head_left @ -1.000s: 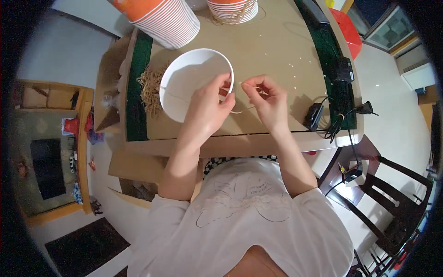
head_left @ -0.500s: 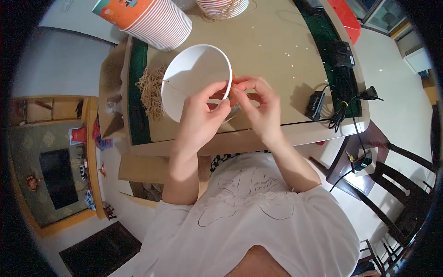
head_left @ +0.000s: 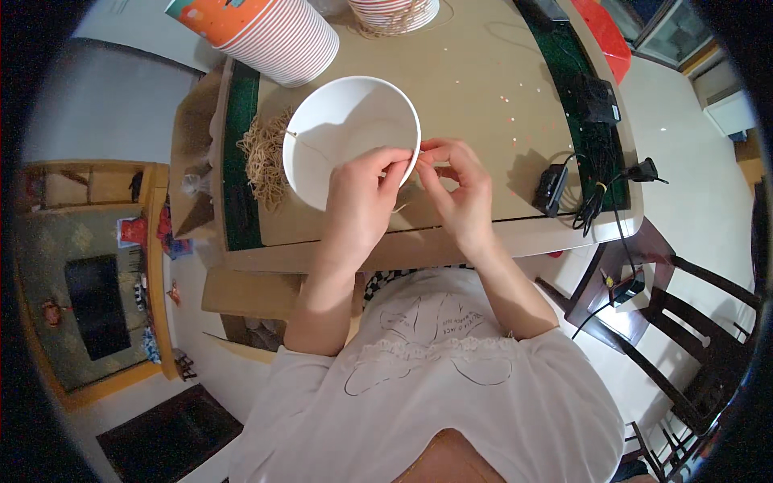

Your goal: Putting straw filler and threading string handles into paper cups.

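Note:
A large white-lined paper bucket (head_left: 354,109) is tilted in front of me, its wide mouth facing me. My left hand (head_left: 362,193) pinches its near right rim, fingers over the edge. Just outside that same rim, my right hand (head_left: 460,189) has its thumb and fingertips pinched together, touching or nearly touching the left fingertips. What lies between the right fingertips is too small to make out. A thin string (head_left: 310,146) runs from the bucket's left wall into its inside. Below my hands a short end of tan cord (head_left: 400,208) shows.
A tangled heap of tan string (head_left: 266,157) lies left of the bucket. Behind stand a leaning stack of orange-printed paper buckets (head_left: 278,40) and another stack (head_left: 393,12) with string on it. Black adapters and cables (head_left: 596,189) lie along the table's right side. A dark wooden chair (head_left: 692,338) stands at right.
The bucket has shifted slightly right and turned, so more of its inside shows and the orange outside by my fingers is hidden. Both hands have moved a little with its rim.

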`<action>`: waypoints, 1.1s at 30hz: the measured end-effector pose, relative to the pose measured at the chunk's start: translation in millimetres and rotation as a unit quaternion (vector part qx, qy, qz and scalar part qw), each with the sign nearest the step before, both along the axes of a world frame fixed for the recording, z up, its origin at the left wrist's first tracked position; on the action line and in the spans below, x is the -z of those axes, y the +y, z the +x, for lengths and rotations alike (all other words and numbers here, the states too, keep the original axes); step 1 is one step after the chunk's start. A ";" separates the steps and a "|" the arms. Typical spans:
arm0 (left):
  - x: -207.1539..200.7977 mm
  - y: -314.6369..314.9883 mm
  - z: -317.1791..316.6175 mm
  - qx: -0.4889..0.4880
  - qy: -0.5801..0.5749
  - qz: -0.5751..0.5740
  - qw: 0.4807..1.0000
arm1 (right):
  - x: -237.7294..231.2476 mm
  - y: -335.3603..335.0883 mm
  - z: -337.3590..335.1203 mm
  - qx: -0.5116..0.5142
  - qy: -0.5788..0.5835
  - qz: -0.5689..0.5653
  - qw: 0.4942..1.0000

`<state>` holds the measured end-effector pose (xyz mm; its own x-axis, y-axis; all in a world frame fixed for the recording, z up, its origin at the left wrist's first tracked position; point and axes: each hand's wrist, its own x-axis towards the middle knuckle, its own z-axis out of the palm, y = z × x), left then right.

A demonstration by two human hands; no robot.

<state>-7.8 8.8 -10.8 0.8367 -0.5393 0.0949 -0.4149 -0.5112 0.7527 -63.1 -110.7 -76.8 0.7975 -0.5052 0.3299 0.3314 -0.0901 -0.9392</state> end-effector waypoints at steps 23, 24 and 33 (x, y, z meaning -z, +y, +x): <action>-26.3 14.2 -8.8 0.195 -0.067 -0.146 0.968 | -24.8 -29.2 -40.0 -0.355 0.100 0.405 0.836; -25.8 15.3 -8.3 0.208 -0.044 -0.159 0.964 | -25.5 -31.2 -39.7 -0.380 0.104 0.413 0.821; -18.7 10.4 -18.8 0.123 -0.144 -0.108 0.976 | -36.1 -6.7 -44.6 -0.204 0.048 0.273 0.939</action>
